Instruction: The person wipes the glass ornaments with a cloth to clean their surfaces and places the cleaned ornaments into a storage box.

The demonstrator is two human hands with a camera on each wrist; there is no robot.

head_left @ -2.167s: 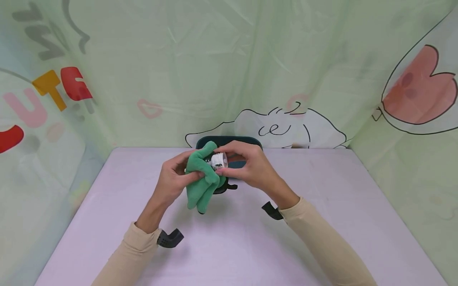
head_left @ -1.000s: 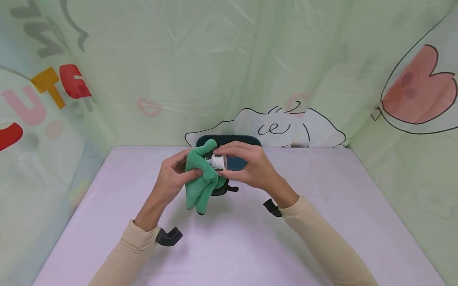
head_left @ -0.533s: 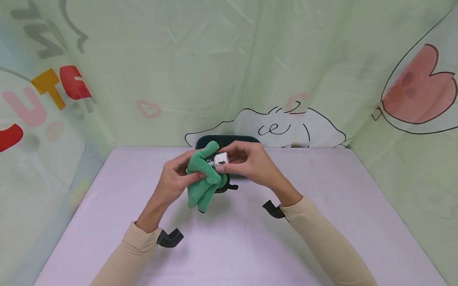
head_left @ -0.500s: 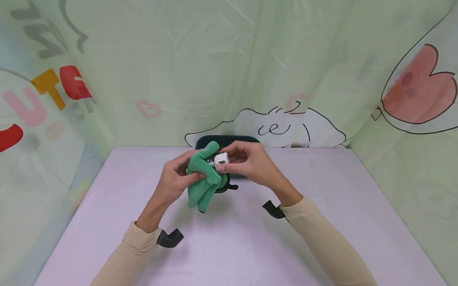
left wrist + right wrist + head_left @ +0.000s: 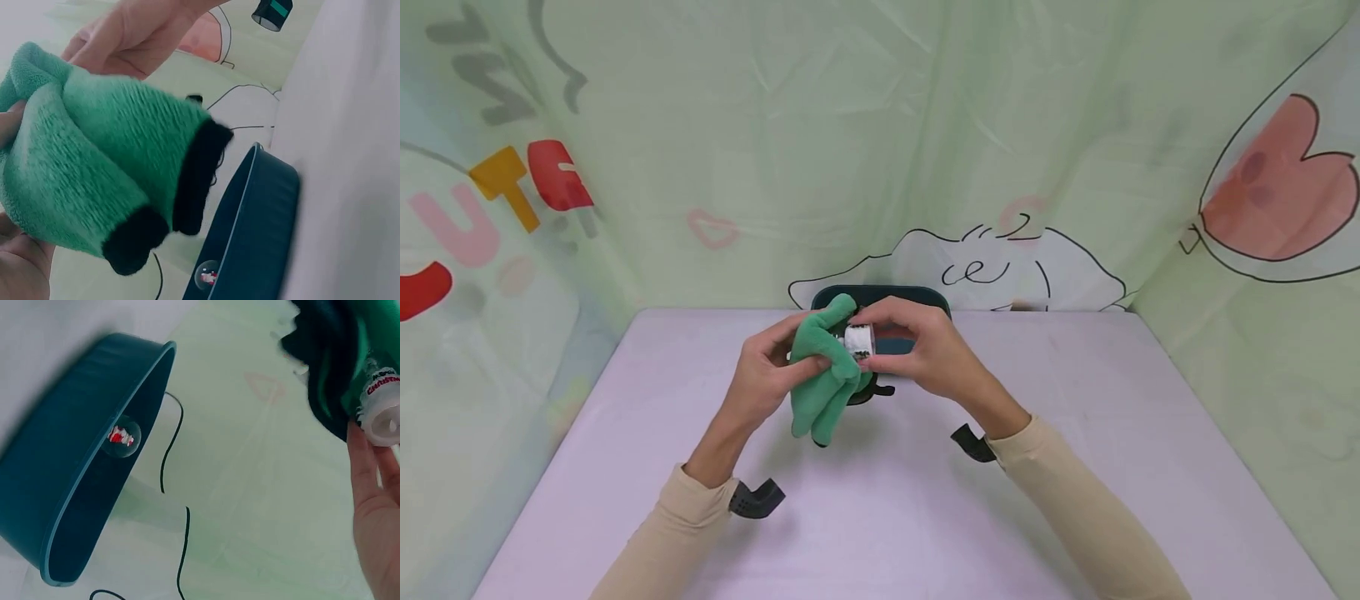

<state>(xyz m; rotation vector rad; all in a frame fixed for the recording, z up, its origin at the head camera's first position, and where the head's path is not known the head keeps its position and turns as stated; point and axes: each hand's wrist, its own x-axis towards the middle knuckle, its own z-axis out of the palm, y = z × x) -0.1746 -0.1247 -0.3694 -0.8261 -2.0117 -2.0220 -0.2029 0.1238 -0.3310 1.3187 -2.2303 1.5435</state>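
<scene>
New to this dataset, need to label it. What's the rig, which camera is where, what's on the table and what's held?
No robot here: you see a person's bare left hand and right hand. The wide picture comes from a camera worn on the head, looking forward and down. The other two come from a camera on each wrist, so the scene looks tilted there.

On the pale table, beyond the hands, stands a dark teal bin. The right wrist view shows a clear ball with a red-and-white figure, inside the bin.

The left hand holds a green cloth with black edging. The right hand grips a small white piece with lettering, right beside the cloth.
</scene>
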